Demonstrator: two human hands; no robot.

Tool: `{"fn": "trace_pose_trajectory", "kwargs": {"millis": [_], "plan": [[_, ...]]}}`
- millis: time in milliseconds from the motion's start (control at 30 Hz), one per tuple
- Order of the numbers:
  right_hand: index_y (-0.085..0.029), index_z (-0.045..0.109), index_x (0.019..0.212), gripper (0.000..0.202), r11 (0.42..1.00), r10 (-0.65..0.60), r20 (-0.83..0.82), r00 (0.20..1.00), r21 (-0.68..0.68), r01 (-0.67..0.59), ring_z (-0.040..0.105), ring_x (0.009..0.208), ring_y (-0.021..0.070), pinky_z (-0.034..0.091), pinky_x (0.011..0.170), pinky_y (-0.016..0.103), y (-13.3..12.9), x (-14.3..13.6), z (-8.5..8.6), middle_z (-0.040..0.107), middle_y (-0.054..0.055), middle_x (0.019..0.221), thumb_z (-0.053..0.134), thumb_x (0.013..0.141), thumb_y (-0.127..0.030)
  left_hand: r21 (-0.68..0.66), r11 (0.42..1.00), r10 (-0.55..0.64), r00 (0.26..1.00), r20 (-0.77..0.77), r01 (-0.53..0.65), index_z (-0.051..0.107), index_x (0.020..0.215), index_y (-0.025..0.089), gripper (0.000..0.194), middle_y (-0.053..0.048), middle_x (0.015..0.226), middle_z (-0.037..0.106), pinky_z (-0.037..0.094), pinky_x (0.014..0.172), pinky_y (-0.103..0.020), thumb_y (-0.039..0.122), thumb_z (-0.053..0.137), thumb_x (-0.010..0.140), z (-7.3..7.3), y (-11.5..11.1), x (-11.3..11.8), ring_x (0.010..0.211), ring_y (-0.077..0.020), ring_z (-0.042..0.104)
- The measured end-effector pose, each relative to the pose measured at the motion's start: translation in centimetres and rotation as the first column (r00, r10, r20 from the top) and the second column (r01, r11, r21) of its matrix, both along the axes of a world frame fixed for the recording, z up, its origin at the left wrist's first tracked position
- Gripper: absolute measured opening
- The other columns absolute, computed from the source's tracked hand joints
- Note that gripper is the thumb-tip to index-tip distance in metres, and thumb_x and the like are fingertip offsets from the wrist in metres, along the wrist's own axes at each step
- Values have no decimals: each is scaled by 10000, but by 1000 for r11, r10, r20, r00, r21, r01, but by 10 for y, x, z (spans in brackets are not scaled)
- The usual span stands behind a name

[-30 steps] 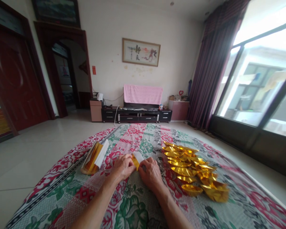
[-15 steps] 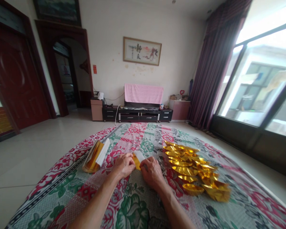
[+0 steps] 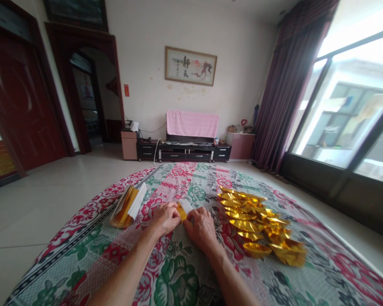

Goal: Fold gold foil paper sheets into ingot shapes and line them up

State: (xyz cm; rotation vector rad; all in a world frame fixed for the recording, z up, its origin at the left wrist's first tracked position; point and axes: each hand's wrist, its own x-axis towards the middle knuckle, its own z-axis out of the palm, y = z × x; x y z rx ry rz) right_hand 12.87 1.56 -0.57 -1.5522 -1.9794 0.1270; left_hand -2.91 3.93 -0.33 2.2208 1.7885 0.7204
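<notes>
Between my hands, over the middle of the table, is a small sheet of gold foil paper [image 3: 185, 206], partly folded, with its white back showing at the top. My left hand [image 3: 167, 217] pinches its left edge. On the other side, my right hand [image 3: 200, 225] has its fingers closed on the lower right part, covering some of the gold. To the right lie rows of folded gold paper ingots [image 3: 244, 225], shaped like little boats. A curled stack of gold paper sheets [image 3: 127, 207] rests to the left of my hands.
A flowered cloth [image 3: 178, 276] covers the round table. Beyond it, a low black cabinet [image 3: 185, 154] stands against the wall, with a pink cloth [image 3: 192, 123] draped over something on top. Purple curtains [image 3: 277, 93] hang by the window at right.
My right hand has shifted slightly left along the paper, and less gold shows between my hands. My left hand keeps its pinch. The whole view has tilted a little.
</notes>
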Motion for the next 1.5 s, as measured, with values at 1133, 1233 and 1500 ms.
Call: {"fn": "trace_pose_trajectory", "kwargs": {"millis": [1133, 1233, 1500], "plan": [[-177, 617, 845, 202, 994, 16, -9, 1000, 105, -14, 528, 851, 151, 334, 789, 228, 6, 7, -1, 599, 49, 842, 417, 830, -158, 165, 972, -180, 981, 77, 166, 597, 930, 206, 290, -23, 975, 642, 394, 899, -272, 80, 509, 684, 4, -2, 4, 960, -160, 560], [-194, 624, 804, 215, 995, -52, -1, 999, 83, 52, 531, 809, 154, 328, 734, 235, 5, 7, 1, 594, 45, 805, 413, 845, -188, 211, 962, -186, 981, 54, 171, 573, 1031, 181, 372, -49, 1017, 631, 382, 924, -288, 61, 480, 692, 1, 0, 6, 1001, -172, 545], [-204, 599, 992, 240, 987, -148, 30, 989, 71, 145, 539, 839, 186, 325, 729, 268, 3, 6, 3, 612, 58, 886, 502, 773, -187, 230, 965, -138, 990, 40, 125, 598, 964, 176, 275, -61, 960, 628, 425, 866, -297, 92, 453, 747, -4, 3, 10, 936, -175, 562]]}}
